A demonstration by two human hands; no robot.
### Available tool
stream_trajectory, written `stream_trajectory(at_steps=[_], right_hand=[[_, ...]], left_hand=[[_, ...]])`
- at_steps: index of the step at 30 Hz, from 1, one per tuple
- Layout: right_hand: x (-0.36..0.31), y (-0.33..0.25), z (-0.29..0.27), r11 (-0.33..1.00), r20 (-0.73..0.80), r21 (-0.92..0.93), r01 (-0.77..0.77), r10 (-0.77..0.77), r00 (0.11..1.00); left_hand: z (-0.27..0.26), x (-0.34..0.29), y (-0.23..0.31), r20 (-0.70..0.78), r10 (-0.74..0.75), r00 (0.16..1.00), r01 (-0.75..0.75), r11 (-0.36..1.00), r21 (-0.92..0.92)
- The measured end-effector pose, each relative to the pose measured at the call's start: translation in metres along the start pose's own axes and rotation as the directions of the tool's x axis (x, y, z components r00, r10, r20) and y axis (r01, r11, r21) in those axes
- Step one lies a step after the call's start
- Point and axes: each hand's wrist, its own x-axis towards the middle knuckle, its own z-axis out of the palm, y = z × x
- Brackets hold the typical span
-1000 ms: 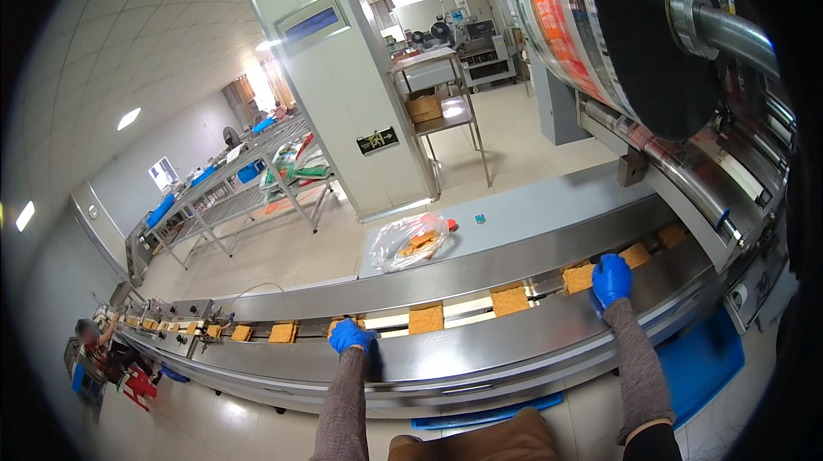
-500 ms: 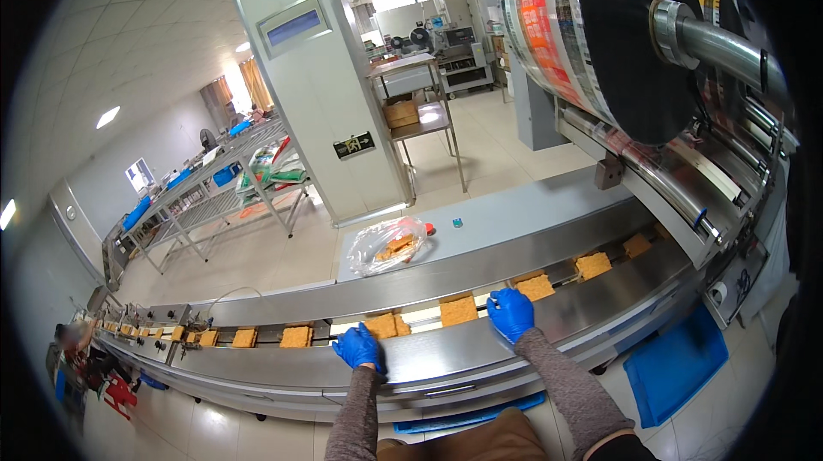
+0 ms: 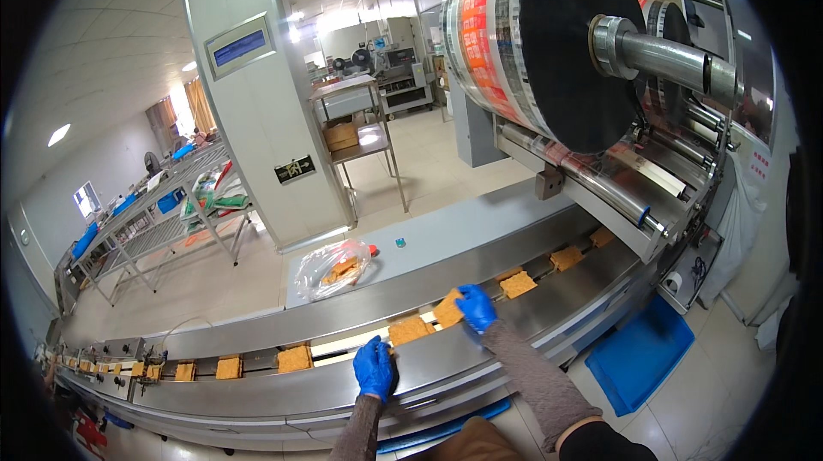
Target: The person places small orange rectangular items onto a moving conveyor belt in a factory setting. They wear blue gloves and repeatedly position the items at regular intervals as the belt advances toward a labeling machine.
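Both hands are working at the steel conveyor (image 3: 514, 324). Her left hand (image 3: 375, 367), in a blue glove, is lying flat and open on the near rail, just beside a tan square biscuit (image 3: 410, 329). Meanwhile the right hand (image 3: 477, 307) is gripping a tilted biscuit (image 3: 447, 309) on the belt. Behind the line, a clear plastic bag (image 3: 340, 268) is holding orange pieces on a grey desk (image 3: 463, 234). Overhead, a big roll of orange printed film (image 3: 506, 32) is hanging, and a dark sign (image 3: 294, 170) is sitting on the white pillar. Below right, a blue tray (image 3: 639, 354) is resting on the floor.
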Motion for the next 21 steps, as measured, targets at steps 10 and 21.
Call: stream_trajectory(at_steps=[10, 21], right_hand=[[0.08, 0.089, -0.237, 0.722, -0.165, -0.684, 0.106, -0.294, 0.941], [0.075, 0.052, -0.201, 0.283, 0.051, -0.95, 0.133, -0.28, 0.959]], left_hand=[[-0.02, -0.017, 0.027, -0.109, -0.021, 0.994, 0.023, 1.0, 0.018], [-0.02, -0.02, 0.024, -0.087, -0.06, 0.994, 0.065, 0.996, 0.057]])
